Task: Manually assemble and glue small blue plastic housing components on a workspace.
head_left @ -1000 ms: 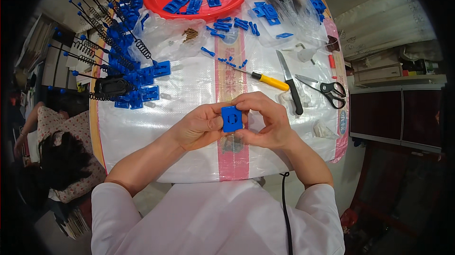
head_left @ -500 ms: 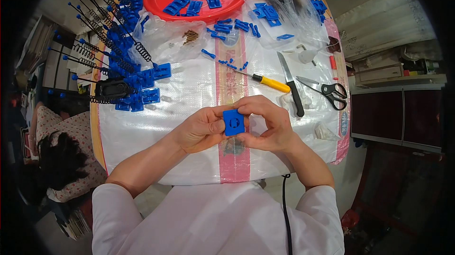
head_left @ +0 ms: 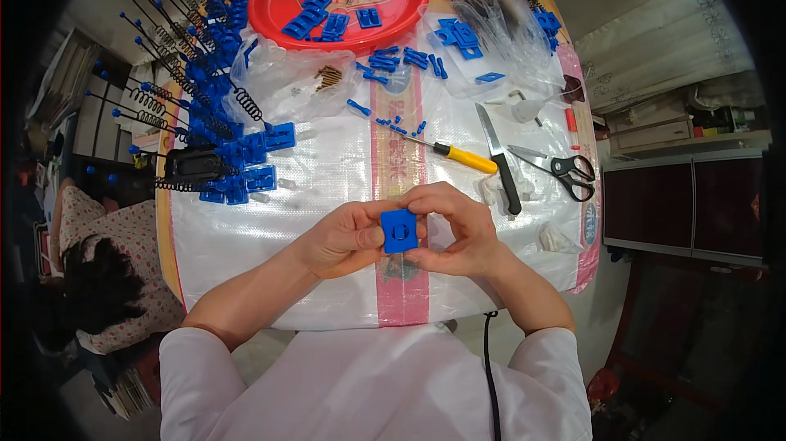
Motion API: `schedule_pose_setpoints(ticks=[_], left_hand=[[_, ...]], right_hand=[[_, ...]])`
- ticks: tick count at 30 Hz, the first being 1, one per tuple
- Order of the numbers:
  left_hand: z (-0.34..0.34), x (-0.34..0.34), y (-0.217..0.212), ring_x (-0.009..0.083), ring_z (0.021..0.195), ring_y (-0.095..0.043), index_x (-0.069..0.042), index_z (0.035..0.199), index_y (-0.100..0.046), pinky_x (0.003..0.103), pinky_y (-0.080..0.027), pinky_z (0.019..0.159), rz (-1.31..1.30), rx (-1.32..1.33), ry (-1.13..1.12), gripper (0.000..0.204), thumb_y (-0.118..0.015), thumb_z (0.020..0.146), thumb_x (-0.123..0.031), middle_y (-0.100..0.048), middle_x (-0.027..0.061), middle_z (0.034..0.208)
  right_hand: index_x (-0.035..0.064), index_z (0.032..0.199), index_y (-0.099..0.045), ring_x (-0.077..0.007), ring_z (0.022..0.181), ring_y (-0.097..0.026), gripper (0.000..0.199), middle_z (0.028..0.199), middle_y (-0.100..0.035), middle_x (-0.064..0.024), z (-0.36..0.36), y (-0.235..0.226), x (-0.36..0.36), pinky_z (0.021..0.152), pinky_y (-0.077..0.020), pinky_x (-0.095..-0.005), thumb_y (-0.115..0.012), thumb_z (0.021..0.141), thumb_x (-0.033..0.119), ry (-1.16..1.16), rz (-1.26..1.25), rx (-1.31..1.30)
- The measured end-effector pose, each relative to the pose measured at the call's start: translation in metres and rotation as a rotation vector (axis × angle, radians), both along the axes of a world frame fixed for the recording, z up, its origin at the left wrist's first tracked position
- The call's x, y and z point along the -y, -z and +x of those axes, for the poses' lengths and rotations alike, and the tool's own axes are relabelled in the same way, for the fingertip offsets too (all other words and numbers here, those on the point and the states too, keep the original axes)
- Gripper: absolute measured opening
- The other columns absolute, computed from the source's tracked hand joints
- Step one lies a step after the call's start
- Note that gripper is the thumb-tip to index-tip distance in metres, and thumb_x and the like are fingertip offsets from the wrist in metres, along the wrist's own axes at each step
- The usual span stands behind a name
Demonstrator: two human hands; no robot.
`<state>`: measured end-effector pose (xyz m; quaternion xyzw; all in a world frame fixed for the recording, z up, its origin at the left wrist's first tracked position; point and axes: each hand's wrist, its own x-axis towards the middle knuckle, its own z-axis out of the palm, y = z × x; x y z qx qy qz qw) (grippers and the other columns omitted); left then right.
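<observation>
Blue square part (head_left: 399,230) pinched by both hands; underside hidden

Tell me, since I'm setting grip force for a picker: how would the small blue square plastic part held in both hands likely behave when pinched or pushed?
The blue square part looks like rigid moulded plastic, so probably stiff. Pinched by just the fingertips of the left hand and right hand, it seems light. Its flat faces suggest it would slide on the glossy woven sheet rather than roll.
</observation>
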<state>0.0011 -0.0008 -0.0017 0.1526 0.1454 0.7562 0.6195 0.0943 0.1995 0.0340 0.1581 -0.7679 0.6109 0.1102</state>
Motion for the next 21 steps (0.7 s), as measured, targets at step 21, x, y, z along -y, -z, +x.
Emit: schedule_pose_setpoints(ticks=[21], left_hand=[[-0.0011, -0.0007, -0.0027, 0.0210, 0.125, -0.055, 0.005, 0.143, -0.040, 0.038, -0.041, 0.109, -0.066, 0.039, -0.008, 0.063, -0.068, 0.094, -0.022, -0.057, 0.0136, 0.130]], right_hand=[[0.0042, 0.114, -0.062, -0.0167, 0.092, -0.064, 0.051, 0.112, -0.065, -0.0110, -0.0021, -0.0005, 0.0021, 0.081, -0.0530, -0.0291, -0.080, 0.067, 0.004, 0.042, -0.080, 0.140]])
